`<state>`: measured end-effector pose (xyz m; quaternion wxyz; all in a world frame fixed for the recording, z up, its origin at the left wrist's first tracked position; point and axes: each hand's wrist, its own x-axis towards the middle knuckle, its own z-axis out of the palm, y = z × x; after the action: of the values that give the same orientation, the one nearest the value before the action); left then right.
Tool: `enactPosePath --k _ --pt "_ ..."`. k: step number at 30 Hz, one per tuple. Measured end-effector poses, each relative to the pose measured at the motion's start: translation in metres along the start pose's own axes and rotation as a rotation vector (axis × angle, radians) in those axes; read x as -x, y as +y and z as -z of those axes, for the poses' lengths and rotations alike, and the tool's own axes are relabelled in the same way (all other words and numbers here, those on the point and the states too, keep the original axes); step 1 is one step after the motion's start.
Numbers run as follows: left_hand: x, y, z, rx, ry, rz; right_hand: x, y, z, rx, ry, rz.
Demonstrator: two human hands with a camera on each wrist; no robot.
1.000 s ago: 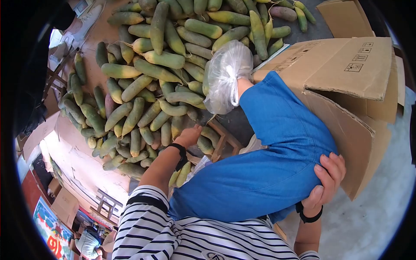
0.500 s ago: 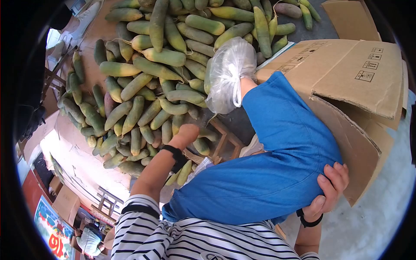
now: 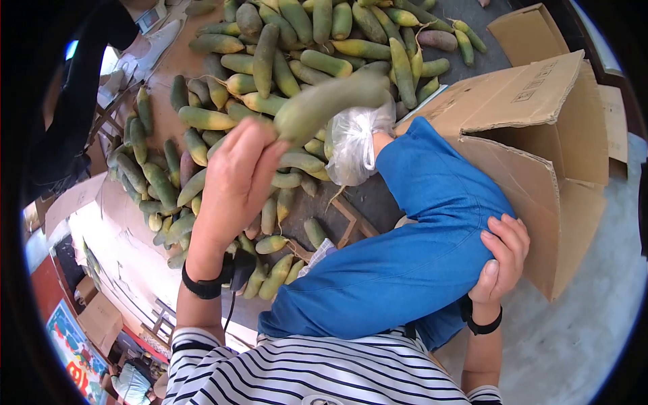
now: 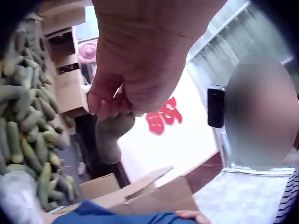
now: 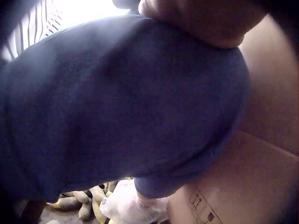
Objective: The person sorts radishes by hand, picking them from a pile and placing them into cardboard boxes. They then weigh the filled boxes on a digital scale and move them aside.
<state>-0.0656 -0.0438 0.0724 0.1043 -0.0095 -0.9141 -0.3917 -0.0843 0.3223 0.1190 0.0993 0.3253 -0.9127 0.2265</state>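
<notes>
My left hand [image 3: 233, 182] grips a long green radish [image 3: 331, 104] by one end, its fingers and thumb closed on that end. The radish is slightly curved and blurred, held up over the pile with its far end pointing right. In the left wrist view, the radish [image 4: 112, 140] hangs below the curled fingers. My right hand [image 3: 503, 260] rests on the bent knee in blue trousers [image 3: 405, 270], fingers over the cloth and thumb apart. Part of the right hand [image 5: 205, 21] shows at the top of the right wrist view.
A big pile of green radishes [image 3: 206, 119] spreads over the floor ahead and left. An opened cardboard box [image 3: 533, 223] stands right of the leg. A clear plastic bag [image 3: 354, 152] wraps the foot. A low wooden frame [image 3: 354, 223] sits near the shin. Another person's shoe [image 3: 158, 44] is at upper left.
My left hand was low at the pile's near edge and has risen toward the camera, now with a radish in its grip. The right hand has stayed on the knee.
</notes>
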Motion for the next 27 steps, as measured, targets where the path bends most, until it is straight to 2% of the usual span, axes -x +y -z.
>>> enactPosePath --k 3,5,7,9,10,12,14,16,18,20,22,23,25,26,27 --pt "-0.050 0.047 0.002 0.061 0.314 -0.434 0.000 0.000 -0.001 -0.008 0.013 0.004" --pt "-0.083 0.085 -0.009 0.184 0.410 -0.571 -0.002 -0.003 -0.001 -0.004 0.012 0.020" --pt "-0.107 0.123 -0.034 0.259 0.383 -0.595 -0.004 -0.004 0.000 0.013 0.012 0.025" --pt "-0.114 0.137 -0.038 0.398 0.297 -0.554 -0.004 -0.005 0.001 0.012 0.001 0.007" --pt "-0.112 0.128 -0.039 0.399 0.292 -0.555 -0.004 -0.005 0.001 0.012 0.002 0.002" --pt "-0.103 0.092 -0.055 0.469 0.295 -0.341 -0.001 -0.004 -0.001 0.012 0.003 -0.003" --pt "-0.076 0.033 -0.074 0.276 0.185 -0.194 0.000 -0.002 -0.001 0.006 0.010 -0.002" --pt "-0.019 -0.029 -0.116 -0.010 -0.050 -0.041 0.000 0.000 -0.001 0.003 0.006 0.003" --pt "0.058 -0.070 -0.162 -0.229 -0.443 0.087 0.001 0.000 0.000 0.017 -0.005 0.010" --pt "0.134 -0.101 -0.201 -0.417 -0.813 0.002 0.001 0.002 0.001 0.024 -0.024 0.005" --pt "0.182 -0.110 -0.218 -0.553 -1.246 -0.153 0.002 0.002 0.003 0.034 -0.046 -0.002" --pt "0.208 -0.118 -0.227 -0.540 -1.252 -0.155 0.002 0.001 0.004 0.048 -0.059 -0.010" --pt "0.257 -0.136 -0.245 -0.673 -1.428 -0.534 0.002 -0.002 0.005 0.062 -0.081 -0.019" --pt "0.275 -0.143 -0.254 -0.664 -1.430 -0.534 0.002 -0.004 0.006 0.077 -0.100 -0.033" --pt "0.290 -0.150 -0.264 -0.679 -1.415 -0.622 0.001 -0.006 0.007 0.093 -0.119 -0.046"
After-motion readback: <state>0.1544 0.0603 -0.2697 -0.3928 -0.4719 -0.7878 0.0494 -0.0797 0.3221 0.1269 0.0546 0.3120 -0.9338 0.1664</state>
